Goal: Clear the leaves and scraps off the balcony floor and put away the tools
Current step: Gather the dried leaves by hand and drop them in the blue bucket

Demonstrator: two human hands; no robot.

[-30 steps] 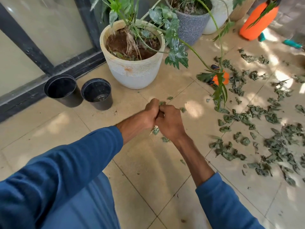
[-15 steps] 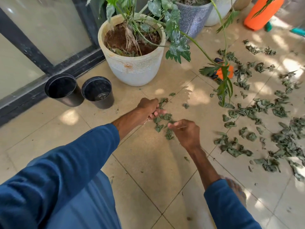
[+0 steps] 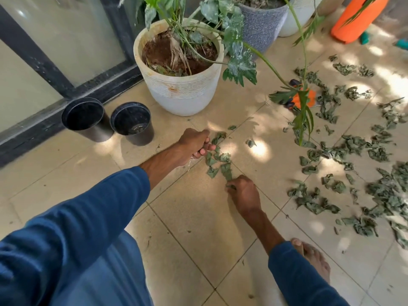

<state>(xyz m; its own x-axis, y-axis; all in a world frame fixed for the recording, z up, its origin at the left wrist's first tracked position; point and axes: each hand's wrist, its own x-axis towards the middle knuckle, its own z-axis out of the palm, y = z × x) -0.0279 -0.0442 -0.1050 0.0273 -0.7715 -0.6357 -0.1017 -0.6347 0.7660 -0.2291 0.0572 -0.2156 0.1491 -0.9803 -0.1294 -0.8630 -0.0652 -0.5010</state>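
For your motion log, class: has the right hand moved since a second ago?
Yes. The right hand has pulled back, farther from the white pot.

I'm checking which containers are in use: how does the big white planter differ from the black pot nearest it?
The white planter is far larger than the black pot. The white planter holds brown soil and a green plant; the black pot looks empty, its bottom bare. The white planter is pale and ribbed, the black pot dark and smooth. Both stand upright on the tiled floor.
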